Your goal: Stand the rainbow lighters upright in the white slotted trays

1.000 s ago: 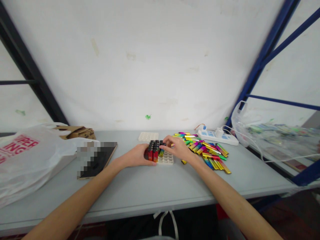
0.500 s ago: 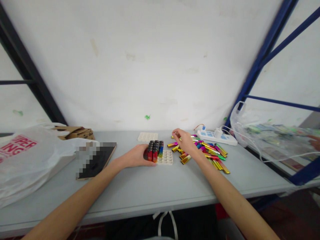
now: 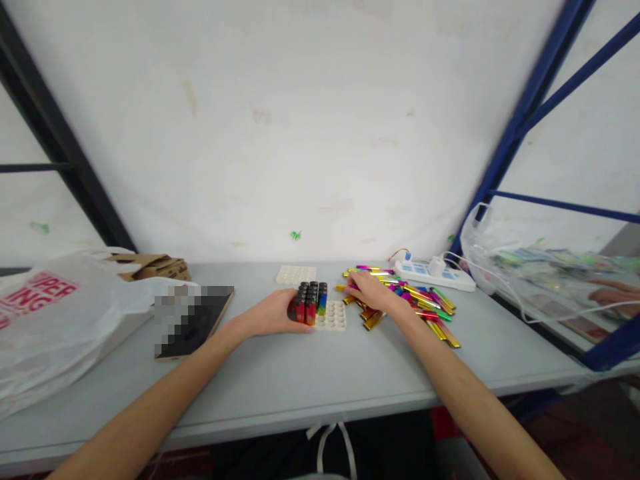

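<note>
Between the left and right edges of the tabletop [image 3: 310, 373], well back from its front edge, the white tray [image 3: 336, 321] shows round holes on its right part, while its left part bears upright lighters [image 3: 306, 310] with black tops, mostly red bodies and one blue-to-yellow. The left hand [image 3: 273, 312] clasps this left end. The right hand [image 3: 369, 291], apart from it, lies over the shiny multicoloured heap [image 3: 429, 314] toward the back right corner; I cannot tell whether its fingers grip.

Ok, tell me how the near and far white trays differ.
The near white tray holds upright black-topped lighters; the far white tray shows its grid throughout. The left hand is at the near white tray; the far white tray sits closer to the wall. Both are white and gridded.
</note>
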### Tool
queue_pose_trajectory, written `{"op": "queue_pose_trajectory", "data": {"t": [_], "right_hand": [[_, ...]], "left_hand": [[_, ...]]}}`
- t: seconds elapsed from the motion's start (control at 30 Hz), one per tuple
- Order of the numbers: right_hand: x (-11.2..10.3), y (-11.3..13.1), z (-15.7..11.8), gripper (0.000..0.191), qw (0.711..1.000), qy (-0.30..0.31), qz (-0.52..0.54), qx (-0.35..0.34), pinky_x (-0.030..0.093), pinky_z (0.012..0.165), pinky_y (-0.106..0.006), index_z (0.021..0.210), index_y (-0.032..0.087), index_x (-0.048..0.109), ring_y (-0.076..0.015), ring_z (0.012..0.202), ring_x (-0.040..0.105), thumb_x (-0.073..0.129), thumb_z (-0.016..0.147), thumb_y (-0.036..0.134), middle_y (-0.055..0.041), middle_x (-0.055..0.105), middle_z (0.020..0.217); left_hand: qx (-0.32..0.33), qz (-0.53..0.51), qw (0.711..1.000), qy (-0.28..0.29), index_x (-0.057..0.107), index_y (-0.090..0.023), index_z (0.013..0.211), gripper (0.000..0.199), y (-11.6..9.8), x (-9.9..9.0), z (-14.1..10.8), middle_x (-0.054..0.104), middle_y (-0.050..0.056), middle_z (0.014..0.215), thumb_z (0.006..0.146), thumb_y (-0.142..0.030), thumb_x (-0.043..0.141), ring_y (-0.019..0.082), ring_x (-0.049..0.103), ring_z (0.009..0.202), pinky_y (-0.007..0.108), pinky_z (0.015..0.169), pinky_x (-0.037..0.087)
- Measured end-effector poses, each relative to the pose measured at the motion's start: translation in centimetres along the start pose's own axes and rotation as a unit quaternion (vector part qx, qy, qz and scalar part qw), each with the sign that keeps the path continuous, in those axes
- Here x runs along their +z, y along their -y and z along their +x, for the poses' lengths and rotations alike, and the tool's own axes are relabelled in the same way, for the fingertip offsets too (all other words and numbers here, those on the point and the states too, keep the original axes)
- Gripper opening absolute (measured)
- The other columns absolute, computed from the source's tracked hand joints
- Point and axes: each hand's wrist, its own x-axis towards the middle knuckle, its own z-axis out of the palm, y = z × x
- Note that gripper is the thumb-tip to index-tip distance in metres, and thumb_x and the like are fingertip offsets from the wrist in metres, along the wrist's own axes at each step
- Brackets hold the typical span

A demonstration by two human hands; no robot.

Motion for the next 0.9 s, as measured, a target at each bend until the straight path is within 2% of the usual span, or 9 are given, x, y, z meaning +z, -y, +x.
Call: {"op": "queue_pose_trajectory", "data": {"t": [0.1,0.2,0.3,0.37,0.43,0.6,0.73,0.83,0.9], "right_hand": [[-0.6,0.7,0.0,0.012,0.998,-0.053,0.028,0.022,0.039,0.071,-0.028,0.101,0.019,0.063,-0.0188,0.072,0.058,0.057,0.101,0.029,-0.0035,0.068,0.08],[-1.0,1.2,0.1,0.023,0.984,-0.117,0.123,0.051,0.038,0.067,-0.027,0.103,0.021,0.065,-0.0168,0.063,0.055,0.05,0.103,0.038,0.0008,0.065,0.07],[-1.0,1.3,0.3,0.035,0.956,-0.164,0.225,0.09,0.035,0.059,-0.026,0.086,0.02,0.066,-0.0148,0.059,0.049,0.062,0.093,0.054,0.0024,0.06,0.065],[-0.8,1.4,0.5,0.047,0.938,-0.175,0.278,0.112,0.031,0.054,-0.026,0.068,0.02,0.058,-0.0135,0.056,0.043,0.066,0.085,0.063,0.004,0.051,0.057],[-0.6,1.7,0.6,0.055,0.923,-0.168,0.326,0.114,0.032,0.052,-0.025,0.062,0.021,0.05,-0.0131,0.056,0.042,0.061,0.085,0.07,0.0043,0.046,0.056],[-0.3,3.8,0.4,0.052,0.873,-0.086,0.474,0.084,0.044,0.052,-0.025,0.08,0.021,0.053,-0.0121,0.056,0.052,0.051,0.091,0.072,0.0029,0.057,0.068],[0.0,5.2,0.2,0.049,0.83,-0.054,0.545,0.108,0.03,0.041,-0.021,0.087,0.024,0.051,-0.0083,0.043,0.031,0.057,0.088,0.072,0.0104,0.036,0.057],[0.0,5.9,0.2,0.055,0.814,-0.042,0.567,0.124,0.018,0.041,-0.022,0.074,0.022,0.048,-0.0074,0.043,0.021,0.051,0.089,0.075,0.0095,0.027,0.055],[0.0,6.2,0.3,0.061,0.81,-0.04,0.569,0.137,0.015,0.043,-0.024,0.062,0.022,0.042,-0.0078,0.043,0.02,0.043,0.092,0.075,0.0077,0.026,0.052]], "left_hand": [[0.002,-0.006,1.0,-0.008,0.068,-0.017,0.106,0.068,0.1,0.0,0.0,0.074,0.007,0.101,0.062,-0.066,0.081,0.03,0.068,0.091,0.035,0.078,0.052],[0.003,-0.005,1.0,-0.011,0.069,-0.017,0.107,0.068,0.2,0.1,0.0,0.075,0.007,0.101,0.061,-0.066,0.082,0.03,0.068,0.09,0.035,0.079,0.052],[0.011,-0.002,1.0,-0.007,0.068,-0.017,0.109,0.068,0.2,0.1,0.1,0.075,0.007,0.105,0.063,-0.066,0.082,0.03,0.069,0.092,0.036,0.081,0.053],[0.019,-0.005,1.0,-0.005,0.068,-0.017,0.111,0.067,0.1,0.0,0.0,0.075,0.007,0.107,0.064,-0.064,0.082,0.03,0.069,0.094,0.036,0.084,0.053],[0.02,-0.008,1.0,-0.005,0.068,-0.018,0.111,0.066,0.1,0.0,0.0,0.075,0.006,0.106,0.065,-0.063,0.082,0.031,0.069,0.095,0.037,0.084,0.053],[0.02,-0.008,1.0,-0.004,0.068,-0.017,0.11,0.063,0.1,0.0,0.0,0.075,0.006,0.105,0.066,-0.061,0.082,0.03,0.069,0.093,0.036,0.082,0.053],[0.034,-0.018,0.999,0.002,0.067,-0.018,0.116,0.065,0.1,0.0,0.0,0.075,0.006,0.11,0.068,-0.06,0.082,0.03,0.069,0.098,0.036,0.087,0.053],[0.038,-0.016,0.999,0.004,0.066,-0.019,0.117,0.066,-0.1,0.0,0.0,0.075,0.006,0.111,0.068,-0.06,0.082,0.03,0.069,0.099,0.036,0.087,0.053],[0.033,-0.009,0.999,0.001,0.067,-0.018,0.114,0.065,-0.1,0.0,0.0,0.075,0.007,0.108,0.068,-0.061,0.082,0.03,0.069,0.097,0.037,0.086,0.053]]}}
